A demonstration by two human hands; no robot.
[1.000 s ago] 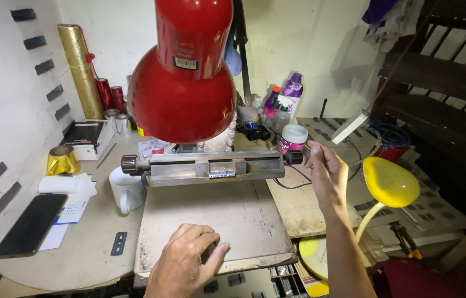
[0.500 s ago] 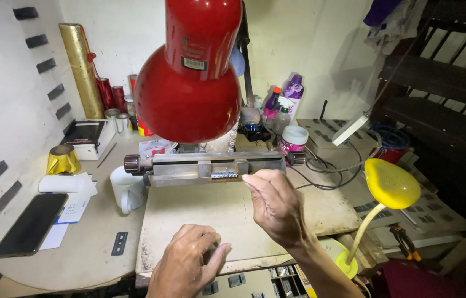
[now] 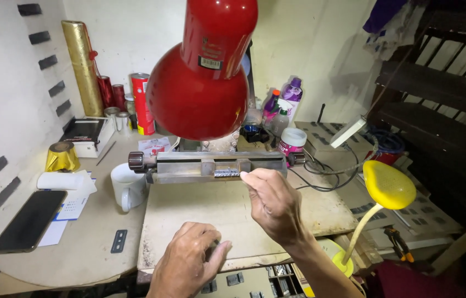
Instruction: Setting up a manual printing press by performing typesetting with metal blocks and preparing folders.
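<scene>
1. Right hand [image 3: 274, 204] is raised over the wooden board [image 3: 233, 221], fingertips pinched together at the near edge of the metal clamp bar [image 3: 211, 164], close to the small block of metal type [image 3: 226, 173] set in it. Whether anything sits in the pinch cannot be told.
2. Left hand [image 3: 186, 262] rests at the near edge of the board, fingers curled loosely round something small and dark; the object is too hidden to name.
3. The clamp bar lies across the far edge of the board, a dark round knob [image 3: 136, 161] at its left end, a second at its right.
4. Red lamp shade [image 3: 202, 83] hangs directly over the bar, blocking the view behind it.
5. Left of the board on the bench [image 3: 78, 259]: white mug [image 3: 127, 185], black phone [image 3: 29, 221] lying flat on papers, a gold foil roll [image 3: 61, 156].
6. Far left by the wall: tall gold roll [image 3: 81, 66], red can [image 3: 143, 104].
7. Right of the board: yellow gooseneck lamp [image 3: 388, 185], tangle of black cables [image 3: 332, 165].
</scene>
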